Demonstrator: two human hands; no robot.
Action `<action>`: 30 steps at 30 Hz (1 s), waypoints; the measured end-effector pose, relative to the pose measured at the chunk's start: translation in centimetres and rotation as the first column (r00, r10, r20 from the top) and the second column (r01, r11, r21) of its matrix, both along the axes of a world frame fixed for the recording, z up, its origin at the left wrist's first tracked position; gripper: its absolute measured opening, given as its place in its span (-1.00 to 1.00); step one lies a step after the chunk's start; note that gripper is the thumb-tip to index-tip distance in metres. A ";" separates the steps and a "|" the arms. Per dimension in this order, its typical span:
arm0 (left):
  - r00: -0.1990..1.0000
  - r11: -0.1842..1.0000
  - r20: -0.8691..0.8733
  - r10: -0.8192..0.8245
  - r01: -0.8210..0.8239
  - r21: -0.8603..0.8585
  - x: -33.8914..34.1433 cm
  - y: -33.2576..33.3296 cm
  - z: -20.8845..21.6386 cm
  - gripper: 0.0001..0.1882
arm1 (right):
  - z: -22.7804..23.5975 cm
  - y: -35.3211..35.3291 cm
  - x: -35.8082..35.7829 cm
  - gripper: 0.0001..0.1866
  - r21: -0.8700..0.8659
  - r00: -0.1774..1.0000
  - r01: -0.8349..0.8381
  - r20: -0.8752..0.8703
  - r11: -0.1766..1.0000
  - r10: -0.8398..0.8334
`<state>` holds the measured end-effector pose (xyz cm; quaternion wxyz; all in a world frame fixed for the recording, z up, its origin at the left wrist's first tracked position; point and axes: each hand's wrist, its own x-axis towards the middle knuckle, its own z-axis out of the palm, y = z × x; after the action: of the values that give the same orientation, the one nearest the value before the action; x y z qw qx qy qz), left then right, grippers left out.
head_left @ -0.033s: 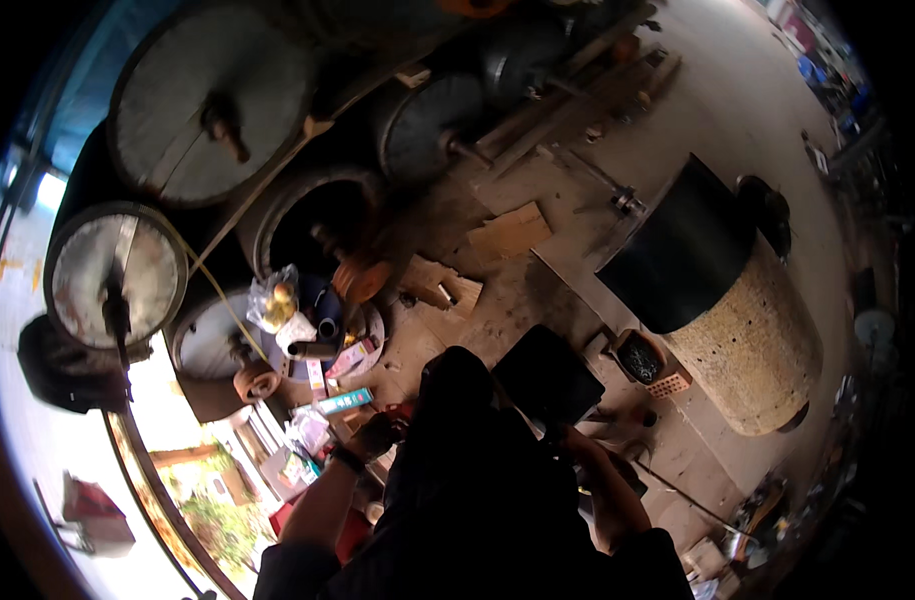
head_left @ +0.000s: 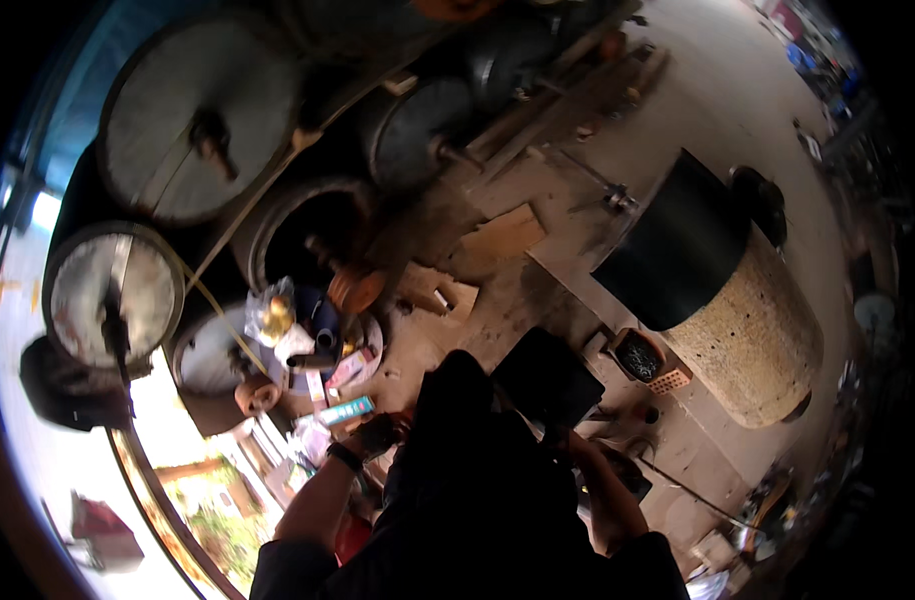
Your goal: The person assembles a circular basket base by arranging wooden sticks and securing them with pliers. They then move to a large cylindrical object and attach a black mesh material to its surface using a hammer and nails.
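Note:
My left hand (head_left: 377,436), with a dark band at its wrist, is left of my dark clothed leg. It looks dark, and something red shows at its fingertips; how the fingers lie is too dark and blurred to read. A teal-and-white box (head_left: 345,410) is just beyond this hand. My right hand (head_left: 569,443) is right of the leg, its fingers lost in shadow and behind dark clothing. Directly beyond it lies a black square-looking object (head_left: 548,376).
To the right lies a large cylinder, half black (head_left: 682,245), half speckled tan (head_left: 752,340). An open box of small dark pieces (head_left: 639,357) stands beside it. Big metal drums (head_left: 157,120) line the left. Flat cardboard (head_left: 504,232) lies ahead; a cluttered round tray (head_left: 375,355) is nearer.
The surroundings have shifted slightly in the picture, with the large drums and cylinder a little to the left. Both hands stay nearly where they were.

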<state>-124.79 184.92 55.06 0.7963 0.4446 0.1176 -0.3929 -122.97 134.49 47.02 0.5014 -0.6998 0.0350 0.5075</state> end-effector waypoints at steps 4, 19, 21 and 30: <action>0.635 0.631 0.085 -0.768 0.726 0.274 12.6 -0.7 4.6 -0.66 | -2.3 0.6 -1.7 -0.70 0.061 0.935 0.339 0.091 0.939 -0.344; 0.090 0.141 -0.646 -0.758 0.990 -0.027 38.7 -13.5 3.3 -0.59 | 14.9 10.1 -6.4 -0.49 0.000 0.572 0.797 -0.320 0.604 -0.755; -0.152 -0.158 -0.122 -0.981 0.987 0.038 39.0 -14.5 1.5 -0.55 | 13.0 12.2 -9.8 -0.53 0.037 0.471 0.874 -0.314 0.485 -0.824; -0.123 -0.190 -0.542 -0.831 0.979 0.070 47.7 -28.5 7.2 -0.62 | 9.1 12.7 -7.1 -0.63 0.041 0.305 0.952 -0.176 0.302 -0.936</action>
<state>-77.05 156.41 62.22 0.0787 0.4910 -0.0365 -0.8669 -130.05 147.23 56.13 0.7471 -0.4784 0.4336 0.1582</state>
